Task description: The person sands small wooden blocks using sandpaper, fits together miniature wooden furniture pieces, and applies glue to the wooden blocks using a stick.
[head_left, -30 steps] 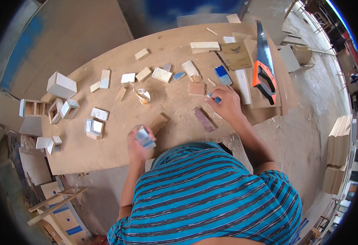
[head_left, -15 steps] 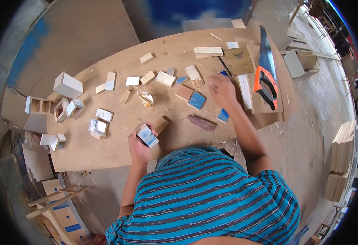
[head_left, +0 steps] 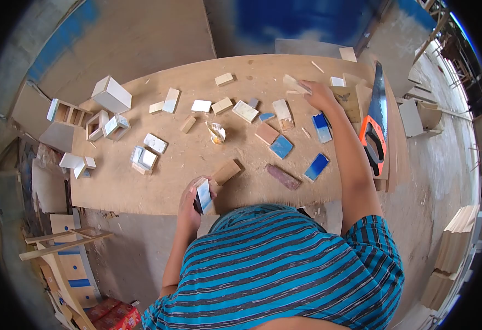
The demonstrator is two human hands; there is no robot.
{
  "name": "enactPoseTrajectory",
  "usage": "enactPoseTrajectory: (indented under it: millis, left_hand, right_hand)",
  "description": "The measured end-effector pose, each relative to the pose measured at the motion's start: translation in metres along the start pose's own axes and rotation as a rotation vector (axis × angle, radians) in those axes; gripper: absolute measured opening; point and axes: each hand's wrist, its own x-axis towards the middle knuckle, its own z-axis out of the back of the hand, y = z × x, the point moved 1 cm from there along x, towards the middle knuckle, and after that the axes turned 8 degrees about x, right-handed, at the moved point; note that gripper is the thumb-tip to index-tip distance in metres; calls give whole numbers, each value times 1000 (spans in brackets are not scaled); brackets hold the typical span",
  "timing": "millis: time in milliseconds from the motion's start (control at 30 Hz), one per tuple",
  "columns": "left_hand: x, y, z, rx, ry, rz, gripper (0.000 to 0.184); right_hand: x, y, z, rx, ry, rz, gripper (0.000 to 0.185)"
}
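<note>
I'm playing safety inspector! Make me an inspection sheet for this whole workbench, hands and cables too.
Surface: wooden tabletop, dotted with small flecks and slivers.
Job's things: white-and-blue block in the left hand; pale wood piece at the right hand's fingertips.
Clutter: many small blocks; a handsaw lies at the right; a maroon block lies near the front edge.
Hands: left closed around its block; right reaching far across, its grip unclear.
Cables: nothing seen on the tabletop.
Surroundings: bare grey floor; stacked boards at the right.
</note>
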Motion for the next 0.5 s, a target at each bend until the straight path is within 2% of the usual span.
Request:
enactPoseTrajectory:
  millis: [33, 133, 233, 367, 433, 467, 500]
  left_hand:
    - [-1, 2, 3, -11, -9, 9, 50]
    - [-1, 5, 1, -84, -44, 107, 50]
    - [8, 10, -3, -174, -15, 201, 50]
    - [20, 13, -18, -211, 58, 221, 51]
    - [28, 20, -23, -331, 90, 286, 55]
    - [34, 22, -26, -403, 114, 317, 56]
    - [40, 23, -28, -473, 133, 346, 57]
  right_hand:
    - [-4, -1, -1, 125, 6, 14, 46]
    - [-22, -1, -8, 1061, 91, -420, 38]
    - [-46, 5, -3, 1287, 263, -319, 44]
    - [-67, 0, -14, 1119, 343, -317, 44]
    - [-86, 26, -16, 1072, 344, -336, 44]
    - [-95, 39, -25, 1150, 290, -373, 42]
    - [-104, 48, -33, 1172, 340, -353, 41]
